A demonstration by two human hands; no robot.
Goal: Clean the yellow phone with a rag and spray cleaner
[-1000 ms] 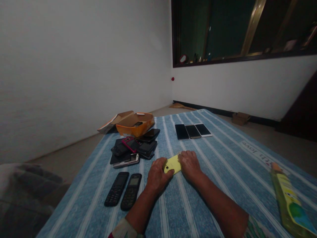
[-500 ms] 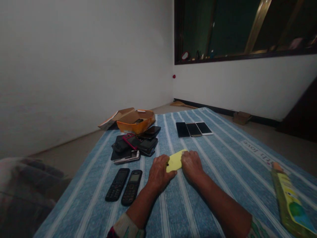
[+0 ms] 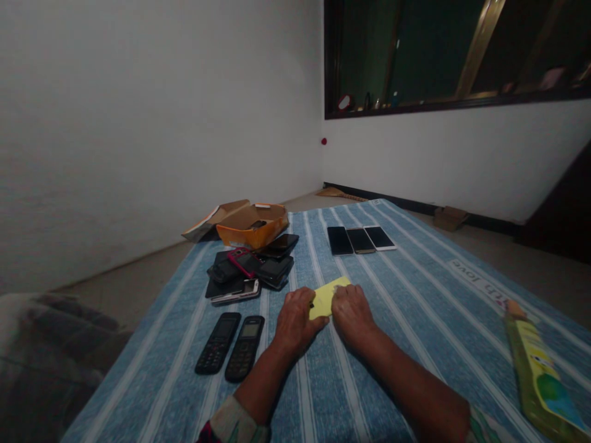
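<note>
Both of my hands hold a yellow phone just above the blue striped cloth. My left hand grips its near left end and my right hand curls over its right side. The phone lies nearly flat, back side up. To the left of my left hand two black keypad phones lie side by side. Beyond them is a pile of several mixed phones. Three smartphones lie in a row further back.
An open orange cardboard box stands at the cloth's far left corner. A long green and yellow packet lies at the right. A small cardboard box sits on the floor by the far wall. Dark fabric lies at the lower left.
The yellow phone has tipped from facing me to lying flatter. My hands have shifted slightly with it. The camera view has moved a little.
</note>
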